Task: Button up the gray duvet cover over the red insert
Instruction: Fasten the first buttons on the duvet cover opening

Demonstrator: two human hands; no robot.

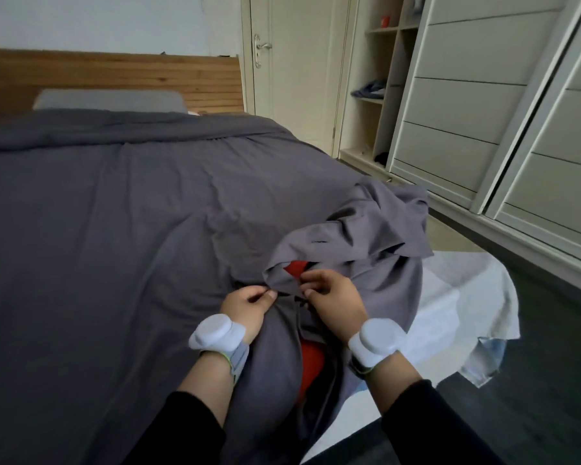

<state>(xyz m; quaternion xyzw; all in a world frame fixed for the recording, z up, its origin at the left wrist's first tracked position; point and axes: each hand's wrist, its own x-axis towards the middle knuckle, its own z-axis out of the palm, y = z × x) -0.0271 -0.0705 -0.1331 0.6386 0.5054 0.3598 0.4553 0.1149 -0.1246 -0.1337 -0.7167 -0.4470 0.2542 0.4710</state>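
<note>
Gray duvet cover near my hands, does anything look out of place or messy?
Yes. The left hand and right hand pinch the open edge of the gray fabric duvet cover, which gapes: the red insert shows just beyond them and again between the wrists. The cover's corner lies bunched up.

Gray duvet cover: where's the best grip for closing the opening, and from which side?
Pinch the two hem edges of the gray duvet cover right at the slit where the red insert shows, one edge per hand, coming from the foot end, as the left hand and right hand do. The fabric is slack and bunched elsewhere; probably only the hem gives a firm, aligned edge.
</note>
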